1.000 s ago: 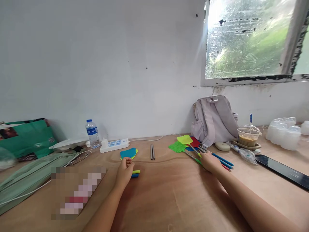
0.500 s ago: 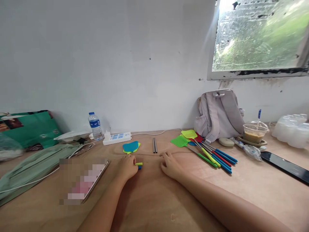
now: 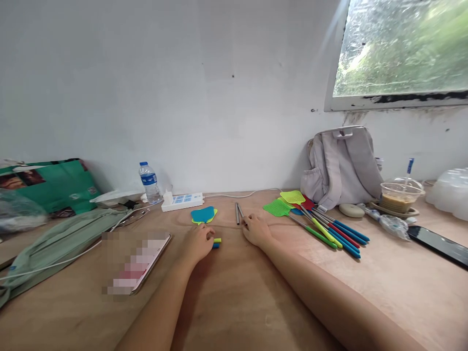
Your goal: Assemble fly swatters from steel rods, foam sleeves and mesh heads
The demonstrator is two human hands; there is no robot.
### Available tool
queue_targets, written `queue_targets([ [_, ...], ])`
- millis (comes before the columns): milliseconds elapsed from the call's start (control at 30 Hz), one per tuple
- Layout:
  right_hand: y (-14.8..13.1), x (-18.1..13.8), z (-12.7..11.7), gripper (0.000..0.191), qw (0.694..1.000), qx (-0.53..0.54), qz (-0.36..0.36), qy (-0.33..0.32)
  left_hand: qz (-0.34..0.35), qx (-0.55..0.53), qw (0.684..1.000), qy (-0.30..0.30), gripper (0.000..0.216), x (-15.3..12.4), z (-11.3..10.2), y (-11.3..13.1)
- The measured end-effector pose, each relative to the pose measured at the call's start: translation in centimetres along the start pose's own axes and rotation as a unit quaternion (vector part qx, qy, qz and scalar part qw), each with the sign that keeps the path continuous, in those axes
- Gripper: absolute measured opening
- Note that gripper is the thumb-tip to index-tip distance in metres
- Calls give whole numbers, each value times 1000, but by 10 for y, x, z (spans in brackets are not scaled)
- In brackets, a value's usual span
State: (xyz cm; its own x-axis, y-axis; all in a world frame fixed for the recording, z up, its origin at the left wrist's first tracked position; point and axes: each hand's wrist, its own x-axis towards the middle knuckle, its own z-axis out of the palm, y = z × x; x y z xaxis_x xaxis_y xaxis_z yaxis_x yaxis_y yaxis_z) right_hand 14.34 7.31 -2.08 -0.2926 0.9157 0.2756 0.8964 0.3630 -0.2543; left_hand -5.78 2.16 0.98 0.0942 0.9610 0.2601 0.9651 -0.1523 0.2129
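My left hand [image 3: 199, 243] rests on the table with its fingers loosely bent and apart. From under it stick out a yellow handle [image 3: 218, 240] and a blue handle [image 3: 216, 246]; whether the fingers touch them is hidden. Just beyond lie a blue fly swatter head [image 3: 202, 214] and a yellow fly swatter head [image 3: 215, 212], overlapping. My right hand [image 3: 257, 230] has its fingertips closed on the near end of a thin metal tube [image 3: 240, 210]. Beside that, a second metal tube [image 3: 237, 214] lies on the table.
Several fly swatters [image 3: 321, 229] lie piled at right, before a grey backpack [image 3: 343, 165]. Farther right are a drink cup [image 3: 400, 197] and a black phone [image 3: 444, 246]. At left are another phone [image 3: 146, 265], a power strip [image 3: 183, 201], a water bottle [image 3: 149, 183] and a green bag [image 3: 66, 246].
My right hand has moved forward to the metal tubes and taken the right one by its near end; that tube now lies tilted. My left hand stays by the handles. The view has shifted slightly.
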Motion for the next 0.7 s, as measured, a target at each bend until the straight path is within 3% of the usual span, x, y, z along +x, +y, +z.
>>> queue_targets([
  [333,28,-1,-9,24,995,30,91,24,3,-77,997,-27,20,-1,5,-1],
  [500,44,-1,-10,14,989,136,54,25,-24,-183,983,-11,29,1,10,-6],
  [700,49,-21,-11,29,950,282,107,83,-33,-277,960,6,35,6,20,-15],
])
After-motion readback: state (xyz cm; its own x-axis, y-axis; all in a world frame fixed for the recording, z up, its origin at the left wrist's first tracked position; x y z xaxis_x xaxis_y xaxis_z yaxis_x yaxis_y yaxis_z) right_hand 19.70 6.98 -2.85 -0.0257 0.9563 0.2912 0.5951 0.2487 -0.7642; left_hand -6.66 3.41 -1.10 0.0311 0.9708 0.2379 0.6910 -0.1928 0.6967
